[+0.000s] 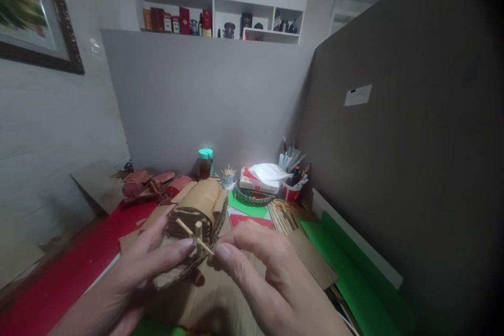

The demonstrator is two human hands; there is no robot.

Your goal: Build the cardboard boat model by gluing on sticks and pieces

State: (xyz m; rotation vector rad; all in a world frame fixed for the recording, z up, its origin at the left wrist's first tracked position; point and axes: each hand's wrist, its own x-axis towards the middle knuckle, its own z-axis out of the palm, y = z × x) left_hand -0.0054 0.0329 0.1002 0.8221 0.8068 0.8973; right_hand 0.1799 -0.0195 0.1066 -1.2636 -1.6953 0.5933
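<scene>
My left hand (151,262) is wrapped round a small cardboard model (200,198) with an arched brown roof and a corrugated edge. A short wooden post (199,231) stands on the near end of this model. Across the post lies a thin wooden stick (185,227), slanting down to the right. The thumb and forefinger of my right hand (263,257) are closed on the stick's lower right end. My left thumb presses near the spot where stick and post cross. Whether the two are joined I cannot tell.
Behind the model stand a jar with a teal lid (205,163), a cup of small sticks (228,177), a tissue pack (258,181) and a red and white cup of tools (291,192). Cardboard pieces (315,257) and green sheets (346,262) lie right. Grey panels rise behind and right.
</scene>
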